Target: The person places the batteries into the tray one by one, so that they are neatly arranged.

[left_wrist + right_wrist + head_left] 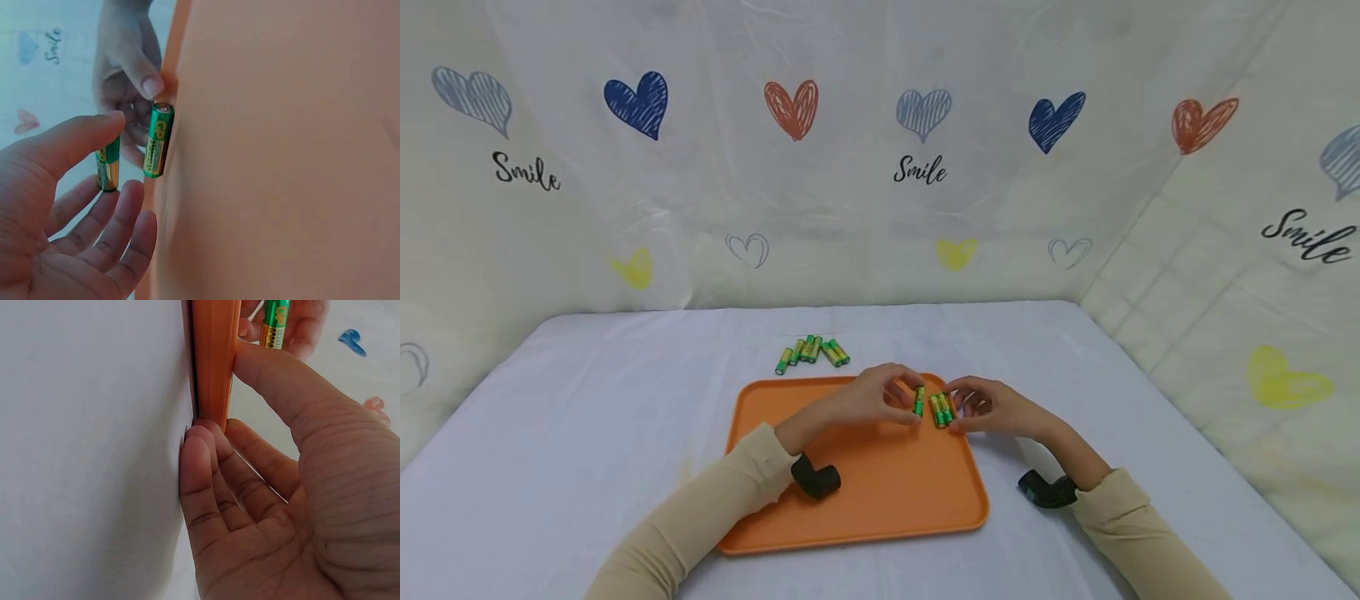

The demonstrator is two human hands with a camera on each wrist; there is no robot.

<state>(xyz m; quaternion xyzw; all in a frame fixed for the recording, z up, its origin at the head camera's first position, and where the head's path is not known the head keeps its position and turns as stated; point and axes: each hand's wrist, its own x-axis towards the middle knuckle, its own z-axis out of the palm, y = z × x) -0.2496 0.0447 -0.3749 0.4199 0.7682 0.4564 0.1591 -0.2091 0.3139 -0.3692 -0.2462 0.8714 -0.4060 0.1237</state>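
Observation:
Between thumb and fingertips, my left hand (876, 396) pinches a green-and-gold battery (919, 400) upright over the orange tray (895, 483). Just right of it a short row of matching batteries (938, 411) lies at the tray's upper right. My right hand (996, 407) bends round the right end of this row, index finger at the top ends and thumb at the bottom ends. The left wrist view has the held battery (109, 165) beside the nearest row battery (159, 140), marked GP. In the right wrist view, the right thumb (269, 369) lies at the tray rim.
Several more batteries (812, 350) lie on the white tablecloth (647, 383) behind the tray. Dark wrist devices (816, 479) sit on both forearms. A pale curtain (850, 200) printed with hearts hangs behind the table.

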